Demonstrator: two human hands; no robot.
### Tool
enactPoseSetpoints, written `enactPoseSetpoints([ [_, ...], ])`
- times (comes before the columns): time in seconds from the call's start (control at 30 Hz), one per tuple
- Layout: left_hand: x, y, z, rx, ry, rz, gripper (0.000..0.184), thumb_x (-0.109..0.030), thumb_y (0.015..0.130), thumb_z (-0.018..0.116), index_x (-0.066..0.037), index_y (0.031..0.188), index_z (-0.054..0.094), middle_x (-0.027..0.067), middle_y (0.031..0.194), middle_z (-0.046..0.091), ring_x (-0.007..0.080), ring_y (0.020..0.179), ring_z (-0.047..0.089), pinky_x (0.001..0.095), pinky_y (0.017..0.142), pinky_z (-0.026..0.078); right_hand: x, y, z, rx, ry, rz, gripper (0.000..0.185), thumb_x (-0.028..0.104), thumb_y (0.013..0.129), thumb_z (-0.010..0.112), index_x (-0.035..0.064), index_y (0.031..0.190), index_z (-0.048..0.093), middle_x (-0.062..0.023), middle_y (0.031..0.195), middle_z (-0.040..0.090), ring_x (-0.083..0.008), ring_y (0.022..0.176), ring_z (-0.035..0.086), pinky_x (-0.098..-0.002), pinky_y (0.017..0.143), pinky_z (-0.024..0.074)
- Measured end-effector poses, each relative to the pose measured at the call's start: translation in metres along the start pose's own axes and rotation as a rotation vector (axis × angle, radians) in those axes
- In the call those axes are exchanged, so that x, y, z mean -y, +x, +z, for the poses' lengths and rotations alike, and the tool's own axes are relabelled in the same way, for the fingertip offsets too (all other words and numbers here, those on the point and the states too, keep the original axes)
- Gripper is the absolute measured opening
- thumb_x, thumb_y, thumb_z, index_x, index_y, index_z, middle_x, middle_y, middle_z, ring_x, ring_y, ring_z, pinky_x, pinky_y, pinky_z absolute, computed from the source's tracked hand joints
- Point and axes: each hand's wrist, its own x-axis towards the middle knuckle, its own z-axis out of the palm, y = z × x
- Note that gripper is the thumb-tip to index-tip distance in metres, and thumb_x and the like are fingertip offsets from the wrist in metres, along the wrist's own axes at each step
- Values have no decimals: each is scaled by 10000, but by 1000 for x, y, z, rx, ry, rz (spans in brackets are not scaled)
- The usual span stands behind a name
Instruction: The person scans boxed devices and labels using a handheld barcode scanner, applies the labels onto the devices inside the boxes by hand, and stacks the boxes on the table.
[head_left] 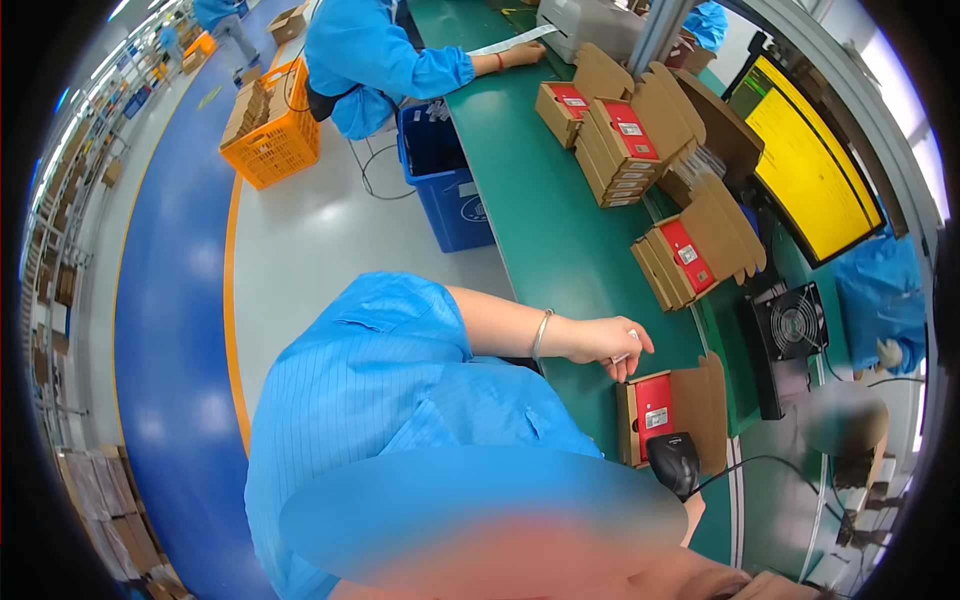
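My left hand [606, 342], with a bracelet on its wrist, is over the green bench beside an open cardboard box [627, 425]. Its fingers are curled around a small white item [627, 352] whose kind I cannot make out. Inside the box lies a red package [653, 392] with a white barcode label [656, 418]. My right hand [694, 512] shows only in part at the box's near right end. It grips a black barcode scanner [674, 462], whose head overlaps the box and points at the label side.
More open boxes [672, 262] with red contents stand along the green bench [545, 225]. Beyond them are a yellow-lit monitor [815, 165] and a black fan unit [797, 325]. A blue bin [455, 205] and orange crate [270, 155] stand on the floor. A co-worker's arm [430, 72] reaches across the bench.
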Motion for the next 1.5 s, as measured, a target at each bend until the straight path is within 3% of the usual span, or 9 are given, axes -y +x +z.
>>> enactPoseSetpoints([
  [0.1, -14, -16, -1, 90, -146, -31, 336, -49, 874, 437, 65, 1190, 413, 209, 911, 649, 256, 821, 673, 314, 655, 554, 5, 2, 3, -27, 21, -36, 275, 24, 687, 690, -35, 942, 605, -66, 755, 618, -101, 632, 523, -267, 603, 441],
  [0.23, -18, -23, 9, 140, -98, -36, 318, -105, 913, 488, 41, 1195, 462, 183, 950, 656, 226, 845, 671, 313, 717, 543, -9, -5, 5, -64, 119, 58, 315, 11, 689, 695, -44, 983, 599, -80, 837, 643, -113, 700, 561, -272, 669, 461],
  [0.33, -19, -33, 28, 254, 3, -16, 190, -151, 880, 587, 23, 953, 614, 143, 847, 681, 196, 777, 683, 278, 640, 544, -7, -16, 12, -127, 316, 56, 356, 13, 696, 712, -43, 1029, 599, -76, 908, 646, -125, 766, 586, -286, 719, 474],
  [0.47, -21, -34, 53, 333, 153, -23, 153, -140, 850, 631, 10, 880, 631, 110, 751, 669, 147, 650, 658, 245, 566, 534, 21, -20, 28, -153, 515, 124, 423, -14, 695, 740, -41, 1087, 583, -91, 972, 649, -130, 818, 607, -266, 730, 482],
  [0.57, -22, -30, 71, 288, 362, -27, 192, -180, 785, 711, -12, 752, 624, 76, 670, 642, 100, 546, 607, 223, 482, 487, 27, -13, 41, -247, 541, 22, 284, -3, 708, 707, -14, 976, 614, -35, 824, 641, -95, 718, 580, -228, 632, 462],
  [0.8, -8, -33, 79, 303, 404, 248, 156, -115, 785, 683, -23, 909, 664, 20, 673, 623, 60, 552, 542, 217, 501, 427, 20, -1, 49, -307, 482, -89, 308, -27, 714, 694, -31, 1006, 597, -73, 906, 653, -116, 801, 602, -253, 706, 484],
  [0.9, -22, -36, 69, 327, 464, 62, 145, -144, 835, 617, -26, 908, 658, 17, 666, 614, 49, 538, 512, 208, 486, 393, 16, -2, 44, -286, 426, 0, 400, 20, 673, 668, 7, 1062, 580, -78, 843, 663, -117, 804, 612, -269, 725, 484],
  [1.27, -19, 0, 50, 42, 490, 95, 134, -141, 864, 581, -16, 838, 625, 19, 603, 582, 36, 480, 460, 185, 443, 345, 6, -34, 24, -246, 118, -28, 476, -7, 582, 662, 13, 1048, 567, -126, 816, 620, -271, 745, 625, -320, 679, 489],
  [1.5, -25, 4, 58, -3, 587, 95, 215, -154, 863, 588, 10, 997, 625, 49, 641, 618, 50, 498, 496, 206, 460, 386, 6, -32, 24, -235, 82, 14, 458, -5, 582, 664, 16, 1028, 561, -138, 801, 607, -290, 733, 613, -329, 673, 480],
])
